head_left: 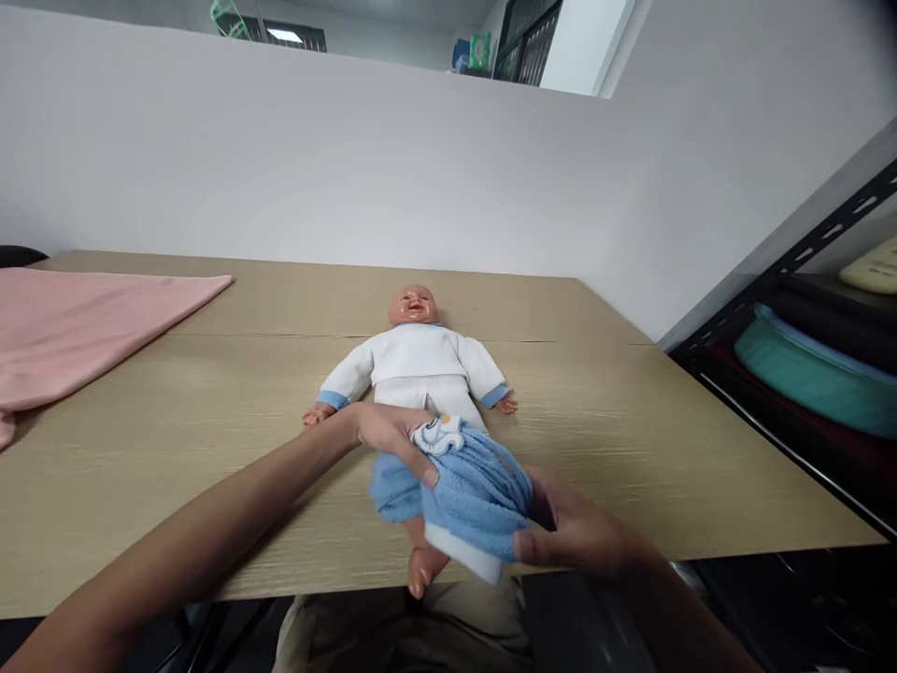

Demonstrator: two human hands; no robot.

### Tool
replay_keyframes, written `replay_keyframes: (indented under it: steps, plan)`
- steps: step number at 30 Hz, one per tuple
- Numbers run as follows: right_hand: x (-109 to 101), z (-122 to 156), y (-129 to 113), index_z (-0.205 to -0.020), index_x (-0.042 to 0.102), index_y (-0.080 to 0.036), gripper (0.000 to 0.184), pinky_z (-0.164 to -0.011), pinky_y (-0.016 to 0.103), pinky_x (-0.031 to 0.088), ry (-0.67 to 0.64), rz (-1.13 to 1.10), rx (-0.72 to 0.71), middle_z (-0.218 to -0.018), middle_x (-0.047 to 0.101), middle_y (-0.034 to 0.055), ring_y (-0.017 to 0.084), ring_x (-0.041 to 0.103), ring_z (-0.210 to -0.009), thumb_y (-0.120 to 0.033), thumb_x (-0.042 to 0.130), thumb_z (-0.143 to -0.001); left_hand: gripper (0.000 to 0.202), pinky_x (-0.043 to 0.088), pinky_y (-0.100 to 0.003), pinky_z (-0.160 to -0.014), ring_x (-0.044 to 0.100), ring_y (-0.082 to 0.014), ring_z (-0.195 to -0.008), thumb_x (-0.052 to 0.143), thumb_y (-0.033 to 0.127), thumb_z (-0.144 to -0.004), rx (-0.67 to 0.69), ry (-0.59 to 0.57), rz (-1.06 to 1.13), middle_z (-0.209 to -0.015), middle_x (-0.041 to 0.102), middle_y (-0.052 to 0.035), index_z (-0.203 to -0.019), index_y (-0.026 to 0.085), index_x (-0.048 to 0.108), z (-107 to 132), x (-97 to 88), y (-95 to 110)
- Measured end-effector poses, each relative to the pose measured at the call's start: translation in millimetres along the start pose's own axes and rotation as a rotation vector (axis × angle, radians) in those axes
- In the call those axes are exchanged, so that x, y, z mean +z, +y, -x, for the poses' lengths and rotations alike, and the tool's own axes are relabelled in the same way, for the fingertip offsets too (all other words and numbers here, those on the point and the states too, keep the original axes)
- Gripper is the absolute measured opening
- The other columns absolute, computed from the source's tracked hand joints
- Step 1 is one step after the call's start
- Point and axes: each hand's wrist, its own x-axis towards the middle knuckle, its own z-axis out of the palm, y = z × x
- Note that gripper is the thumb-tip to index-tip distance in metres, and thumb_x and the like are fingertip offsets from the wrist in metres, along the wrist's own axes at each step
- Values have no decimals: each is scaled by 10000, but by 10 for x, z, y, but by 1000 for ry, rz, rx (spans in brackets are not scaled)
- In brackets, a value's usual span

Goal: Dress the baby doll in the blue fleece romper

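Note:
A baby doll [412, 307] lies on its back on the table, head toward the wall. It wears a white top [420, 350] with blue cuffs and a white garment below it. Blue terry trousers [476, 486] with a white hem and a white patterned patch are bunched around its legs. My left hand [396, 439] is closed on the trousers near the patch, thumb on top. At the lower right, my right hand [571, 528] grips the trousers close to the white hem. One bare doll foot [424, 568] shows at the table's front edge; the other is hidden.
A pink cloth [84, 327] lies on the left of the wooden table [231, 505]. A white wall [336, 159] stands behind it. On the right, a black rack [777, 271] holds a teal fabric item [813, 374]. My lap is just below the front edge.

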Motion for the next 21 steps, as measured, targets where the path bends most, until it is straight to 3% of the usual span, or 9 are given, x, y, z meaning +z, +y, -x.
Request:
replay_keyframes:
  steps: [3,6,8,14,17,19,21]
  plan:
    - [90,27,-68,-1271,795,-274,519,-1035,423,594,63,77,48,-1191,822,58,311,754,-1137,-522,923,-833,486,573,-409,-1130,773,-306,-1155,904,624,-793,14,25,-35,-1108,849,-21,-1055,219,842,-6,7,24]
    - [121,39,-18,-1108,803,-246,374,-857,392,625,197,145,70,-1011,804,55,273,749,-926,-549,860,-896,449,548,-410,-1163,763,-299,-1179,881,610,-831,28,52,-41,-1138,847,-16,-1072,232,849,-14,14,16]
    - [123,33,49,-1063,765,-235,421,-743,375,612,253,131,40,-913,756,44,235,695,-781,-623,818,-909,447,556,-403,-1144,766,-289,-1149,890,600,-828,46,70,-25,-1120,846,-11,-1082,235,848,-14,26,-8]
    - [161,-19,152,-824,688,-242,511,-660,372,550,286,85,-53,-746,675,42,206,583,-653,-704,601,-1025,621,609,-393,-985,767,-315,-1069,880,714,-777,48,224,82,-1031,841,-55,-1046,156,827,3,86,-52]
    - [224,-4,180,-976,700,-250,429,-730,390,596,325,76,-37,-841,721,45,249,682,-783,-662,797,-905,655,608,-404,-1029,764,-309,-1088,925,732,-700,70,154,59,-1040,844,-52,-1044,185,818,-40,151,36]
    - [278,13,193,-1140,706,-254,468,-891,437,621,406,108,-21,-1002,767,66,302,736,-983,-570,886,-844,537,575,-398,-1099,752,-294,-1111,963,587,-736,105,75,-31,-1079,840,-53,-1063,188,813,-92,221,123]
    - [313,20,194,-1192,705,-252,410,-954,453,612,567,246,-42,-1090,783,86,321,739,-1063,-464,858,-877,374,572,-384,-1085,748,-271,-1069,935,407,-795,125,76,-99,-1066,827,-48,-1063,185,799,-144,300,191]
